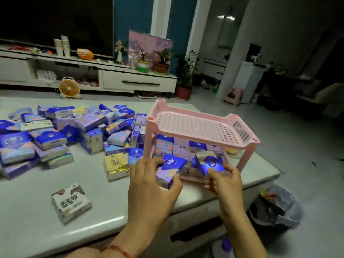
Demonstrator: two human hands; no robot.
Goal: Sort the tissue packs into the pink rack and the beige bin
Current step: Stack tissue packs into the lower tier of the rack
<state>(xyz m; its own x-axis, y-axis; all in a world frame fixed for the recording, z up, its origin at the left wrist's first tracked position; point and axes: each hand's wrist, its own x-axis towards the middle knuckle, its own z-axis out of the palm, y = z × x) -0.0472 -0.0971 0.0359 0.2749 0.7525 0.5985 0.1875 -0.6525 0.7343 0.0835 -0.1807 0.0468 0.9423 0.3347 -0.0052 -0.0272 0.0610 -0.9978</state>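
Two packs at the pink rack point(195, 112)
Left grip point(149, 185) pinches a blue pack point(172, 169) before the lower shelf (partly filled); right grip point(226, 181) holds a second pack point(212, 163) at its front edge.

Rack point(200, 125) on table point(28, 220) at right, pack pile point(61, 131) left, packs point(188, 148) on lower shelf

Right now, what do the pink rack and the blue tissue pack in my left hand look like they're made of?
Pink rack: looks like moulded plastic, fairly matte, judging by its uniform colour and perforated grid shelf. Blue tissue pack in the left hand: apparently thin glossy plastic film over soft tissue; its printed wrap catches the light.
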